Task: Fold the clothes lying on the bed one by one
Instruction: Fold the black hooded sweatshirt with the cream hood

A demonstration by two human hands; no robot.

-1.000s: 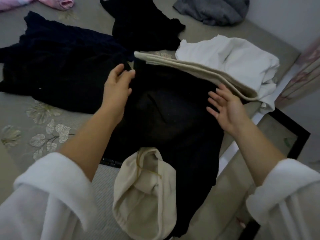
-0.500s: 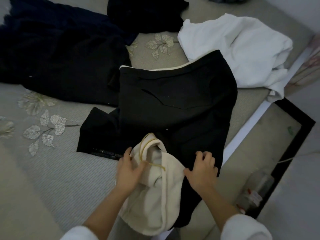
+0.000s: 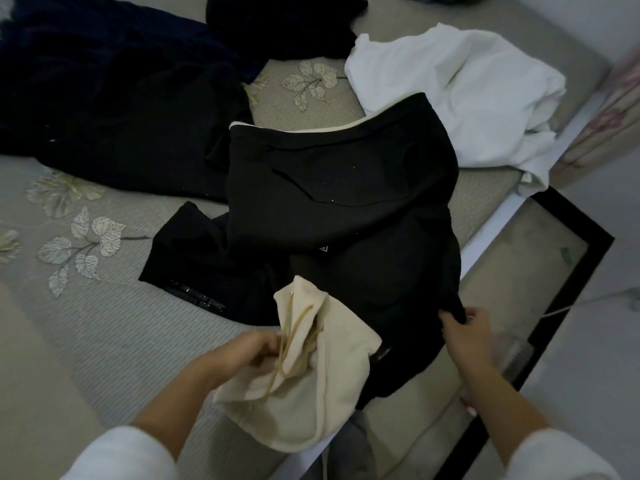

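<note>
Your left hand [image 3: 249, 351] is curled into the edge of the cream hood [image 3: 311, 393], right where the drawstring [image 3: 294, 337] loops out, so it's got a proper grip on that fabric. Your right hand [image 3: 467, 334] is pinching the black hoodie [image 3: 339, 202] at its near right corner, fingers closed on the cloth. The hoodie's spread on the bed [image 3: 86, 341], body mostly flat, one sleeve [image 3: 194, 258] sticking out to its left and its near right edge hanging off the side of the bed. The hood's bunched up at the hoodie's near end, cream side out. A crumpled white shirt [image 3: 450, 98] sits at the hoodie's far right corner, which overlaps it a bit. A big navy garment [image 3: 104, 98] butts up against the hoodie's far left side. Another black piece [image 3: 284, 22] lies beyond the hoodie's far edge, with bare bed between.
</note>
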